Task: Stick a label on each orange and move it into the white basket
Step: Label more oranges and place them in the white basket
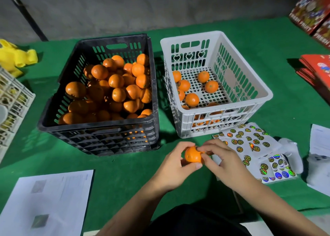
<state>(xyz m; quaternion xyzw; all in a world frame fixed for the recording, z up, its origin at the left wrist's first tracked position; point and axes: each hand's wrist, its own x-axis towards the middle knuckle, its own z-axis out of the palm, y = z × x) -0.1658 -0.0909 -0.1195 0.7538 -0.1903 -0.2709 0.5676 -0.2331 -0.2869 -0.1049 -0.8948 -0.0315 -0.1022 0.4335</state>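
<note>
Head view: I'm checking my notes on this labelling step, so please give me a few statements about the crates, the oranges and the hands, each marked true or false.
1. The left hand holds an orange in front of the crates. True.
2. The white basket is fuller than the black crate. False: the white basket holds only a few oranges, while the black crate is heaped with them.
3. The right hand has its fingertips at the top of the held orange, where a label sits. True.
4. The sticker sheets lie to the left of the black crate. False: they lie on the green cloth in front of the white basket, beside the right hand.
</note>
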